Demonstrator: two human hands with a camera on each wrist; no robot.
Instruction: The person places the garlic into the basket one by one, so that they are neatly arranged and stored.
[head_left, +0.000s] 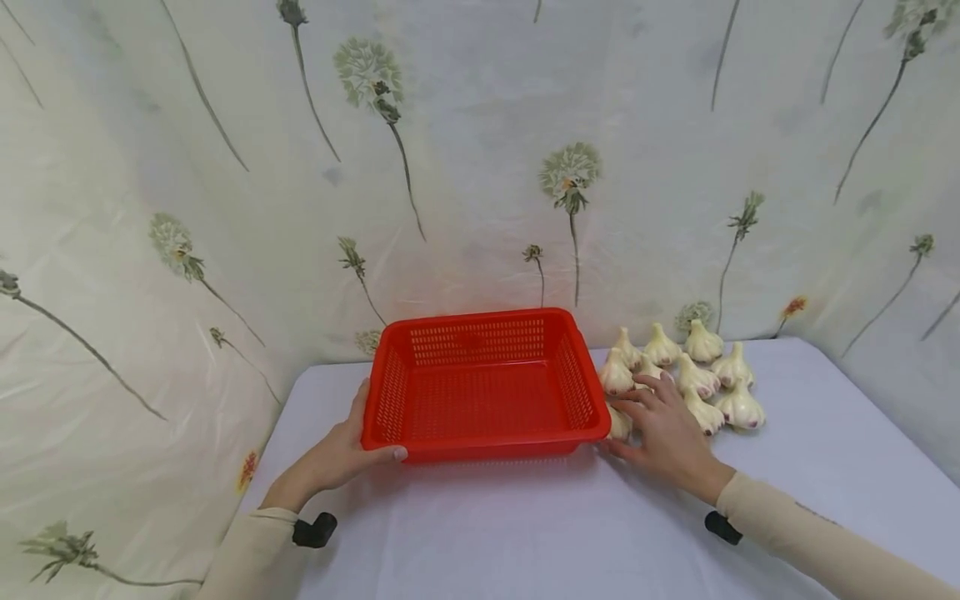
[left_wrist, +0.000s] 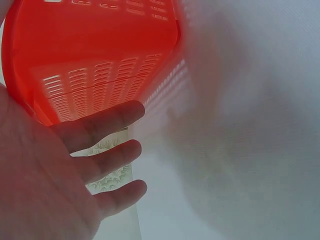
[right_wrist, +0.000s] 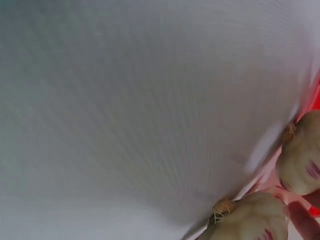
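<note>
Tabletop [head_left: 465,542]: it lies beneath our left hand [head_left: 337,450] and right hand [head_left: 671,442]; its cloth [head_left: 570,525] could ruck if we drag things.
Red basket [head_left: 487,448]: between our hands; a nudge from the right could skew it, and we cannot tell whether its base sits flat.
Garlic cluster [head_left: 741,408]: beyond and outward of our right hand; a sweeping wrist could scatter it.
Left hand: unclenched, thumb at the basket's rim, fingers straight along its side; so light a hold might let it slide.
Right hand: fingers bent over the nearest bulb [head_left: 618,425]; whether they grasp it we cannot tell.
Nearest bulb: under our right hand, just beside the basket; pressed carelessly, it may roll away.
</note>
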